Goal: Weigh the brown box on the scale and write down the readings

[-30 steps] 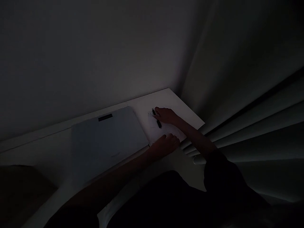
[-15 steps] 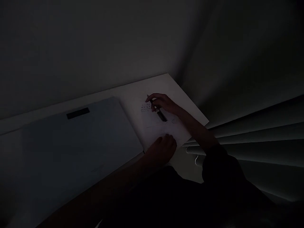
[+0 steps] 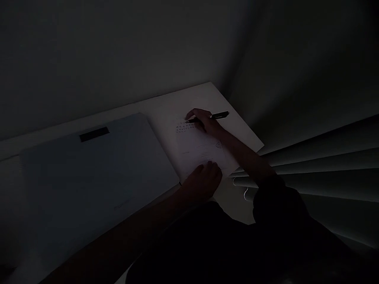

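Pinching the dark pen in the right hand, I have its fingers closed around the barrel, tip down by the rows of small marks on the paper; contact, I cannot tell. Left hand at the sheet's near edge, fingers curled (too dim from my end to tell whether pressed together). Flat grey slab just left of the paper, on the white desk.
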A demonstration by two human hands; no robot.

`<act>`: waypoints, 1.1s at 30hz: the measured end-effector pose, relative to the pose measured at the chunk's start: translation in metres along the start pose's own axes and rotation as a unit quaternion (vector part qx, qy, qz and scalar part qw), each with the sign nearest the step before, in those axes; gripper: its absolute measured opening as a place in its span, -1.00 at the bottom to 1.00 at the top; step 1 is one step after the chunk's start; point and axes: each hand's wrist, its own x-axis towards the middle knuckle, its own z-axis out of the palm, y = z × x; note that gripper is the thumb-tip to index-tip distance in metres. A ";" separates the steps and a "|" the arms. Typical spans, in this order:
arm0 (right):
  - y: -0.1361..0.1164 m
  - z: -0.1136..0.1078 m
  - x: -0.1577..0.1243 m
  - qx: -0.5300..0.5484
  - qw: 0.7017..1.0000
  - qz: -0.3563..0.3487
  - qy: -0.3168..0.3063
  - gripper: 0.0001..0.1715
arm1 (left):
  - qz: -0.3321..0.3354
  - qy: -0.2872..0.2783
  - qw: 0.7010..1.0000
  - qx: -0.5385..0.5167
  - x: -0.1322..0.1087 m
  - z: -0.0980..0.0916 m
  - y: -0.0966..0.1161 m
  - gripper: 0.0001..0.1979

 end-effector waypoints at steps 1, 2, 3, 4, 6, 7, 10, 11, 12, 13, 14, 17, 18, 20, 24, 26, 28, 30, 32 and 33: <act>0.002 0.002 0.000 0.013 1.000 0.006 -0.006 -0.49 | 0.000 -0.001 1.000 0.000 0.000 0.000 0.000 -0.74; 0.005 0.003 0.000 0.018 1.000 0.011 -0.007 -0.53 | -0.001 -0.002 1.000 0.000 0.001 0.000 0.000 -0.74; 0.007 0.005 0.000 0.010 1.000 0.013 0.003 -0.57 | -0.003 -0.001 1.000 0.000 0.001 0.000 0.000 -0.75; 0.008 0.006 0.000 -0.013 1.000 0.011 0.020 -0.58 | -0.006 0.004 1.000 0.001 0.001 0.000 0.000 -0.75; 0.009 0.009 -0.002 -0.078 0.995 0.002 0.057 -0.53 | -0.007 0.014 1.000 0.004 0.000 0.001 0.000 -0.76; 0.009 0.011 -0.003 -0.101 0.993 -0.001 0.065 -0.51 | -0.006 0.017 1.000 0.006 0.000 0.001 0.000 -0.76; 0.006 0.015 -0.005 -0.118 0.992 0.016 0.042 -0.52 | -0.002 0.023 1.000 0.011 -0.002 0.004 0.000 -0.75; 0.005 0.016 -0.005 -0.117 0.992 0.021 0.035 -0.53 | -0.002 0.020 1.000 0.011 -0.003 0.005 0.000 -0.75; 0.005 0.017 -0.005 -0.117 0.992 0.024 0.034 -0.54 | -0.003 0.019 1.000 0.013 -0.003 0.006 0.001 -0.74; 0.005 0.018 -0.004 -0.117 0.992 0.025 0.035 -0.55 | -0.004 0.019 1.000 0.015 -0.003 0.006 0.001 -0.74; 0.005 0.019 -0.004 -0.118 0.992 0.025 0.036 -0.55 | -0.005 0.017 1.000 0.016 -0.004 0.007 0.001 -0.73; 0.007 0.020 -0.003 -0.129 0.991 0.018 0.036 -0.53 | -0.007 0.015 1.000 0.019 -0.004 0.006 0.002 -0.73; 0.007 0.020 -0.003 -0.132 0.991 0.012 0.033 -0.53 | -0.005 0.015 1.000 0.019 -0.003 0.006 0.002 -0.73; 0.009 0.020 -0.004 -0.140 0.990 -0.002 0.028 -0.52 | 0.000 0.018 1.000 0.023 -0.003 0.004 0.001 -0.74; 0.010 0.020 -0.004 -0.167 0.985 -0.011 0.029 -0.52 | 0.002 -0.003 1.000 0.023 -0.002 0.002 0.001 -0.74; 0.012 0.019 -0.004 -0.179 0.983 -0.014 0.035 -0.52 | -0.001 -0.015 1.000 0.018 -0.001 0.003 0.002 -0.73; 0.014 0.019 -0.002 -0.188 0.981 -0.017 0.038 -0.52 | -0.003 -0.007 1.000 0.017 -0.001 0.004 0.002 -0.73; 0.015 0.019 -0.001 -0.197 0.979 -0.018 0.041 -0.52 | -0.004 0.005 1.000 0.018 -0.001 0.004 0.002 -0.75; 0.013 0.020 -0.001 -0.205 0.978 -0.015 0.045 -0.53 | -0.004 0.010 1.000 0.019 -0.001 0.004 0.002 -0.76; 0.012 0.020 -0.001 -0.209 0.977 -0.012 0.047 -0.54 | -0.003 0.010 1.000 0.019 -0.001 0.004 0.002 -0.77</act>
